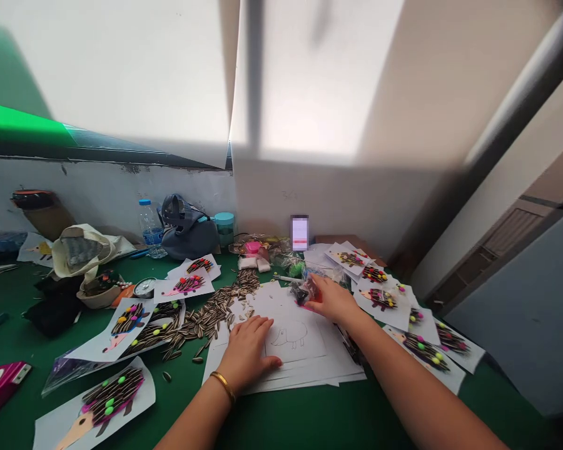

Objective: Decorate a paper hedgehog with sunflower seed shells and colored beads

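My left hand (249, 350), wearing a gold bangle, lies flat with fingers spread on a stack of white paper (304, 369). Beside it, the top sheet carries a pencil drawing of a hedgehog-like animal (289, 335). My right hand (332, 301) is closed around a crinkled clear plastic bag (303, 291) with dark and reddish contents, at the far side of the paper. What exactly the bag holds is too small to make out. Striped sunflower seeds (213, 312) are heaped left of the paper, and a few pale ones lie on it.
Hedgehog pictures covered in seeds and bright balls lie at left (117, 400) and right (422, 350). Toward the wall stand a phone (299, 233), a blue-lidded jar (224, 229), a dark blue bag (187, 234) and a water bottle (151, 231). A magenta box cutter-like object (2, 390) lies front left.
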`<state>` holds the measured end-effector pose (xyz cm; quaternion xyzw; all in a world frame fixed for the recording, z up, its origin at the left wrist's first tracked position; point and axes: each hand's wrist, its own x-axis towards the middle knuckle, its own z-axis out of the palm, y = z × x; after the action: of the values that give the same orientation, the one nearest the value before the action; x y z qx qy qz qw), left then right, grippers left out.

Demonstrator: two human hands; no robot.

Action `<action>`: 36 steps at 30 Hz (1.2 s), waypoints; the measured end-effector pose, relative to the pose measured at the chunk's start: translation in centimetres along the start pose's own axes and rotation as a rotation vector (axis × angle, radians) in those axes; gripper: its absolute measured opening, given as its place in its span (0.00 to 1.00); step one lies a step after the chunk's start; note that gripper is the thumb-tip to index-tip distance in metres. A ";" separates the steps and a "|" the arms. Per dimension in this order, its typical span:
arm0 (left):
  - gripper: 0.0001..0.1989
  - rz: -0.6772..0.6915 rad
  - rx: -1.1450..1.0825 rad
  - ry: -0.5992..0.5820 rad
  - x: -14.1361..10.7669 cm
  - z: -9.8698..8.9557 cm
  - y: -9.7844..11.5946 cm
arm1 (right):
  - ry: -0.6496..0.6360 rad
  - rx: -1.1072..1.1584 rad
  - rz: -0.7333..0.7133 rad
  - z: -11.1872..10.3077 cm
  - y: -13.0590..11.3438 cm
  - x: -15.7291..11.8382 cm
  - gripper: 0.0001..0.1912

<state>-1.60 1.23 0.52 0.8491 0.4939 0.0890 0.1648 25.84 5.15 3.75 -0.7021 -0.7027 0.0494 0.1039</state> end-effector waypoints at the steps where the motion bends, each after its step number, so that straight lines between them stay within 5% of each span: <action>1: 0.41 0.000 -0.001 -0.001 0.0 0.0 0.0 | -0.015 -0.019 0.001 0.2 -0.6 0.6 0.39; 5: 0.41 0.012 -0.004 0.020 0.1 0.3 -0.2 | 0.008 -0.015 -0.069 1.9 -3.5 1.8 0.25; 10: 0.39 0.018 -0.006 0.031 0.1 0.5 -0.4 | -0.013 0.142 -0.098 3.2 -5.6 2.4 0.37; 13: 0.35 0.022 -0.004 0.050 0.0 0.5 -0.4 | 0.036 0.198 -0.061 2.0 -4.2 3.0 0.29; 20: 0.28 0.043 -0.021 0.085 0.3 0.7 -0.3 | 0.016 -0.137 0.071 0.4 1.0 4.5 0.11; 36: 0.26 0.028 -0.038 0.046 0.1 0.4 0.0 | 0.041 0.079 -0.049 1.6 -0.9 5.4 0.11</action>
<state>-1.44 1.28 0.13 0.8504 0.4838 0.1204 0.1683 24.63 10.66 2.83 -0.6809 -0.7150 0.0602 0.1471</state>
